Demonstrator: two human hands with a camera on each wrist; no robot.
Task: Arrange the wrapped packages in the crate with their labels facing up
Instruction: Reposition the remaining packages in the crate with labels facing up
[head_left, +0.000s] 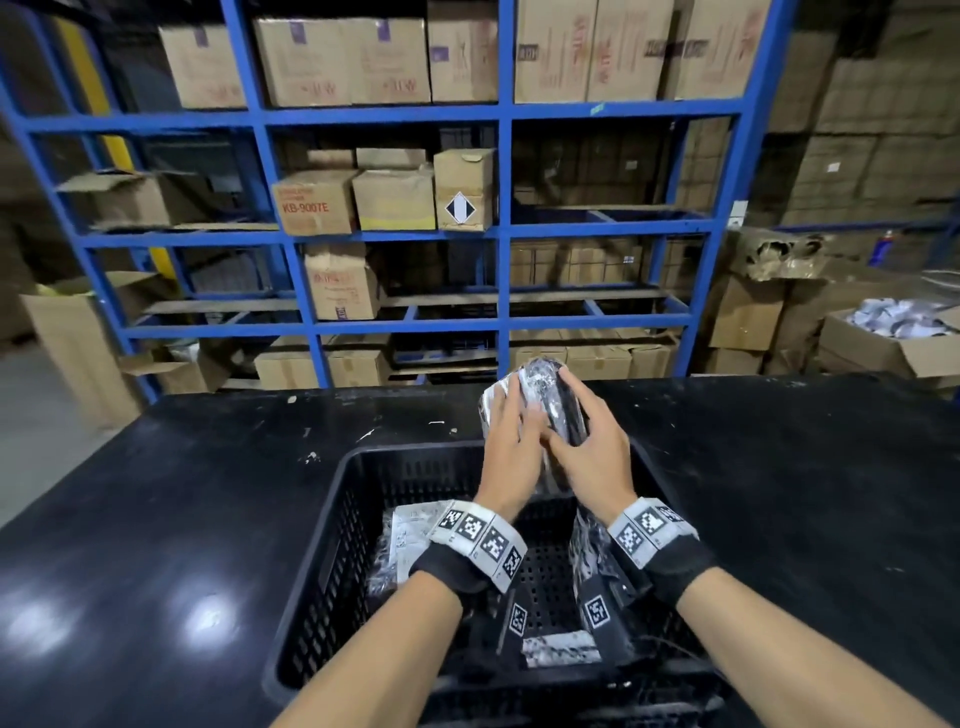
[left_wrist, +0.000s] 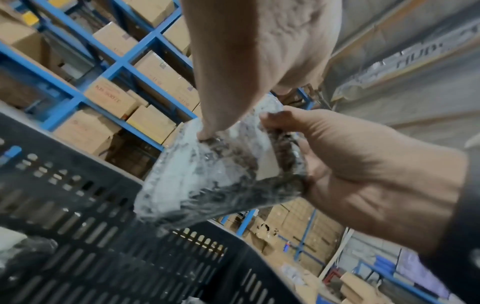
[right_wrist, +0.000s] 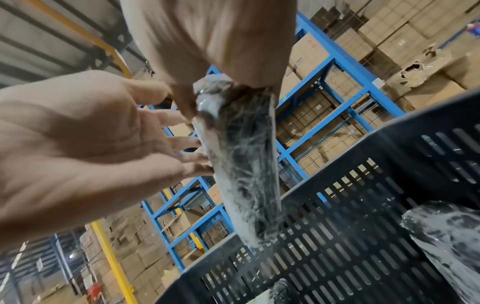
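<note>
1. Both hands hold one wrapped package (head_left: 540, 400) above the far rim of the black crate (head_left: 332, 525), which sits on the dark tabletop (head_left: 156, 493).
2. The package is a dark item under shiny clear film. Its long axis runs near to far and steeply up: the far end stands high, the near end dips toward the inside of the crate.
3. Left hand (head_left: 511, 452): grip clamped on the package's left side, with the thumb across the near face and the fingers behind, as the left wrist view shows (left_wrist: 363, 174).
4. Right hand (head_left: 597, 457): fingers spread along the right side, fingertips (right_wrist: 200, 168) touching the film and the thumb pressing the upper end. The palm is clear of the package, a light pinch rather than a full wrap.
5. I cannot tell which way this package's label faces.
6. Inside the crate, a package with a white label (head_left: 410, 535) lies at the left, label up. Another wrapped package (head_left: 587, 551) leans at the right, and a further one (head_left: 561, 649) lies by the near wall.
7. Blue shelving (head_left: 498, 234) with cardboard boxes stands beyond the tabletop.
</note>
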